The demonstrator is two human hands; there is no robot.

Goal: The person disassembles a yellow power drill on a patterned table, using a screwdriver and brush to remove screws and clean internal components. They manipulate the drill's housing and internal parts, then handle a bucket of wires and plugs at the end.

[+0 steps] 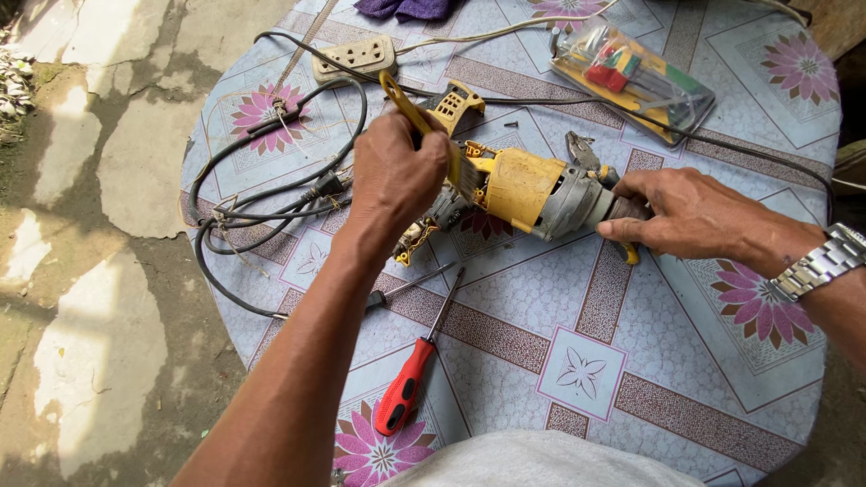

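Yellow power drill (528,189) lies at centre frame on our patterned table (686,361). Our left hand (397,171) is clamped on a yellow-handled brush (424,126) against it; our right hand (690,216) grips its chuck end. A red screwdriver (406,383) lies below.

surface (631,379): round, had a wipe-clean cover printed with tiles and pink flowers, sitting outside over patchy concrete
middle: a yellow power tool (523,189), opened up, lay on its side, with its loose handle shell (454,105) just behind it
near edge: a red-handled screwdriver (410,379) lay there, a darker one (406,287) just beside it
left side: black cable (271,203) was looped in a messy pile
far edge: beige socket strip (354,57), clear plastic tool case (631,77), purple cloth (406,8)
behind the tool: pliers (579,148) lay right up against it
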